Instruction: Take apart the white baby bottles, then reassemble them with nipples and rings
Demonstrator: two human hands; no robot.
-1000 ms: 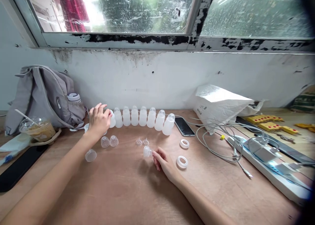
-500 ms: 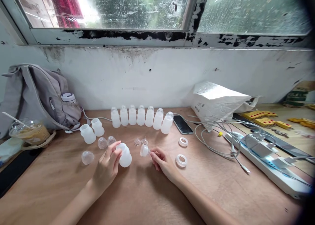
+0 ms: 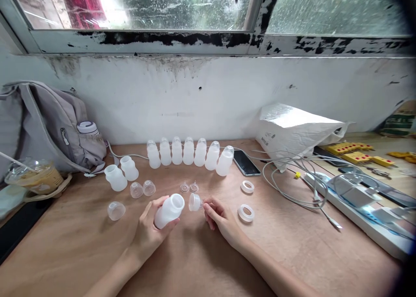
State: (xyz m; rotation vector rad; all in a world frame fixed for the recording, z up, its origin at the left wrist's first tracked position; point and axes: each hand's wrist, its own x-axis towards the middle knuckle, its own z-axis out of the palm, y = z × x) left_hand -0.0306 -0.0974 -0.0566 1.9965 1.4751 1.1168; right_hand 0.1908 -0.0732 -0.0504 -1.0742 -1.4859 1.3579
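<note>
My left hand (image 3: 150, 228) is wrapped around a frosted white baby bottle (image 3: 168, 213), tilted with its open mouth toward the right. My right hand (image 3: 218, 215) pinches the tip of a clear bottle nipple set in a ring (image 3: 195, 202), its wide end facing the bottle, a small gap between them. Two clear nipples (image 3: 184, 187) lie just beyond. Two white collar rings (image 3: 246, 213) rest right of my right hand. On the left are two open bottles (image 3: 116, 178) and three clear domed caps (image 3: 116, 211).
Several capped bottles (image 3: 188, 151) stand in a row near the wall. A phone (image 3: 247, 163), a white bag (image 3: 286, 134), cables and a power strip (image 3: 360, 217) lie right. At left are a backpack (image 3: 48, 124) and an iced drink cup (image 3: 35, 175).
My left hand has closed around the bottle, lifting and tilting it so its mouth points right. My right hand still holds the nipple and ring, with little movement.
</note>
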